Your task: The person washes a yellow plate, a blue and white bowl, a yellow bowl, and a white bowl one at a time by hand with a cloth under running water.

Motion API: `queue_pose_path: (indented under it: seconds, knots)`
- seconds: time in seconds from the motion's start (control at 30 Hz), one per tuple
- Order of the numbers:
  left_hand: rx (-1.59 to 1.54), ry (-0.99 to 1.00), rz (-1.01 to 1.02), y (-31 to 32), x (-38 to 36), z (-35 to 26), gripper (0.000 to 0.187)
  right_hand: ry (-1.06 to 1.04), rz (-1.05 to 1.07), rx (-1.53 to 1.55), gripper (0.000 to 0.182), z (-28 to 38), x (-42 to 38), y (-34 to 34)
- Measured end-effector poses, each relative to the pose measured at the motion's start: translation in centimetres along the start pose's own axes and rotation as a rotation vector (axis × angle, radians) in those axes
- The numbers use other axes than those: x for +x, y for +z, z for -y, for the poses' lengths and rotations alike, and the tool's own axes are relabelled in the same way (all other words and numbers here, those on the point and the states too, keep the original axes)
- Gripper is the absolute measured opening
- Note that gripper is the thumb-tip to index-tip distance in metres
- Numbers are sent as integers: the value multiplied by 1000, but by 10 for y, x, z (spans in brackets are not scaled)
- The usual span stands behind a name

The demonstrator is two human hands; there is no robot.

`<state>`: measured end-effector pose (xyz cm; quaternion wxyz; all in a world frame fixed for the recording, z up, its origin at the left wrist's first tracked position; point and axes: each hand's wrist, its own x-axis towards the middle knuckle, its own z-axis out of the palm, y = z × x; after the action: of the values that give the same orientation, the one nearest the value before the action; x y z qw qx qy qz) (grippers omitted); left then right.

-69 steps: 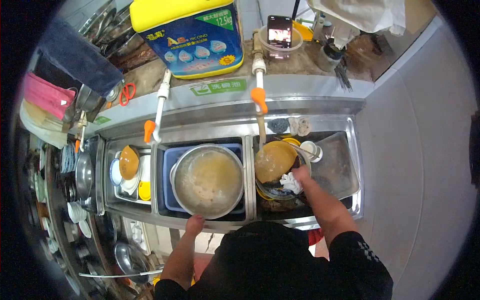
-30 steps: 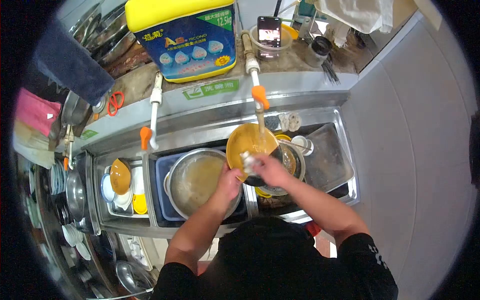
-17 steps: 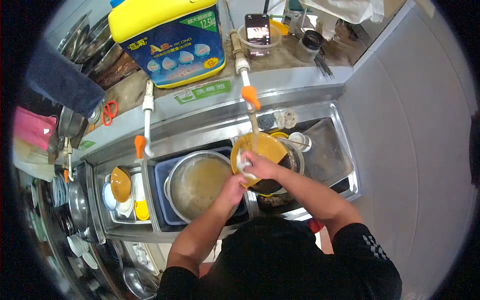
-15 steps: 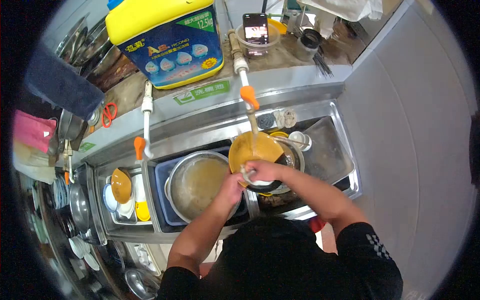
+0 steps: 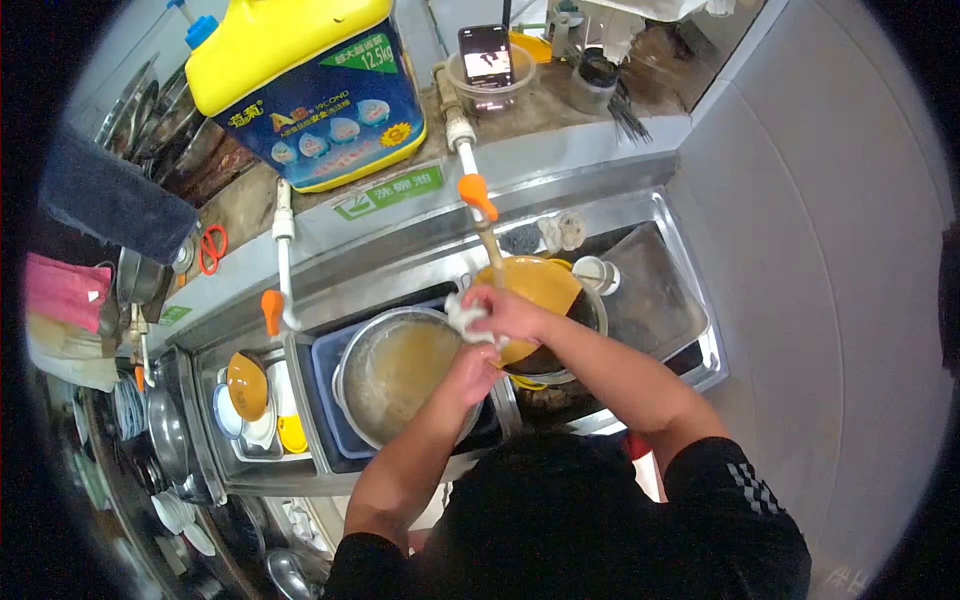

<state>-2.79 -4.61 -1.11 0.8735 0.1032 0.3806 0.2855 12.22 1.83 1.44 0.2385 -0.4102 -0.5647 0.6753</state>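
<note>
A yellow-orange bowl (image 5: 545,285) with a dark patch sits under the tap over the right-hand sink basin, tilted, as far as I can tell. My left hand (image 5: 473,375) is closed at its near left rim, with the fingertips partly hidden. My right hand (image 5: 510,315) grips a crumpled white cloth (image 5: 466,318) by the bowl's left edge, just above my left hand. From the orange-handled tap (image 5: 478,197) a hose end (image 5: 492,250) points down to the bowl. Beneath the bowl, a metal pot is partly covered.
A large metal pot (image 5: 385,400) of cloudy water stands in a blue tub (image 5: 328,350) to the left. Farther left, a basin holds an orange bowl (image 5: 246,386) and white dishes. A detergent jug (image 5: 320,110) and a phone (image 5: 487,58) stand on the back ledge.
My right hand and the cloth have moved from inside the bowl to its left edge. The bowl has shifted a little away and right of my left hand. The view has turned slightly.
</note>
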Motion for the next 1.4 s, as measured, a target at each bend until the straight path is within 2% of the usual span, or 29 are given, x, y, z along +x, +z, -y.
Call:
queue_pose_path:
  seconds: [0.07,0.1,0.17,0.2,0.27,0.3,0.33,0.4,0.43,0.5,0.57,0.63,0.67,0.73,0.77,0.8,0.87,0.9,0.97,1.1,1.17,1.2,1.27,1.33,1.4]
  knots:
    - [84,180,-9,20,-5,3,37,-18,-648,-53,43,-11,18,-10]
    - [119,171,-86,20,-8,5,34,-21,-648,-53,43,-29,30,-15]
    - [130,171,-86,16,-4,12,34,4,-1128,117,50,-66,54,-22]
    - [136,168,-83,13,1,14,35,3,-1131,117,50,-48,46,-13]
    - [158,128,-63,0,9,7,38,311,-611,194,57,9,15,16]
    - [179,90,-47,-3,11,5,40,303,-413,161,63,0,18,15]
    - [177,89,-49,-4,11,8,40,305,-411,161,63,3,17,14]
    - [201,177,-123,19,-1,2,41,269,-621,-5,62,11,20,5]
    - [203,178,-126,18,-1,3,41,181,-605,-168,62,5,21,-4]
    - [134,248,-88,15,4,7,41,152,-596,-166,59,-12,21,-4]
    - [96,209,-88,-9,16,14,41,124,-592,-171,57,-21,15,-9]
    - [57,164,-90,-18,16,13,41,202,-603,309,52,-22,6,-14]
    - [10,153,-96,-15,12,7,42,204,-603,304,52,-19,-2,-17]
    - [-48,148,-108,-13,4,-1,43,-220,-482,-159,53,0,-24,-19]
    - [5,183,-99,-12,3,-7,45,-197,-481,-675,44,9,-36,-17]
    - [60,218,-88,-9,1,-11,47,-199,-481,-677,44,5,-40,-17]
    - [45,253,-59,0,-2,-15,50,-210,-428,-1064,33,-3,-43,-20]
    - [27,284,-35,2,-3,-15,52,-211,-427,-1065,33,-6,-44,-23]
    - [27,287,-40,1,-4,-15,55,-189,-441,-1360,39,-7,-42,-29]
    - [29,274,-43,-3,-3,-13,57,-274,-494,-1336,27,13,-41,-34]
    - [25,262,-63,-18,4,-7,56,-416,-499,-1005,20,40,-47,-35]
    - [28,250,-82,-22,5,-7,56,-415,-494,-1007,20,55,-50,-33]
    - [51,242,-74,-27,7,-8,55,-253,-480,-696,20,79,-53,-30]
    - [75,234,-65,-28,8,-10,55,-269,-484,-645,22,82,-53,-31]
    - [85,223,-97,-29,10,-9,54,-164,-520,-536,22,87,-55,-30]
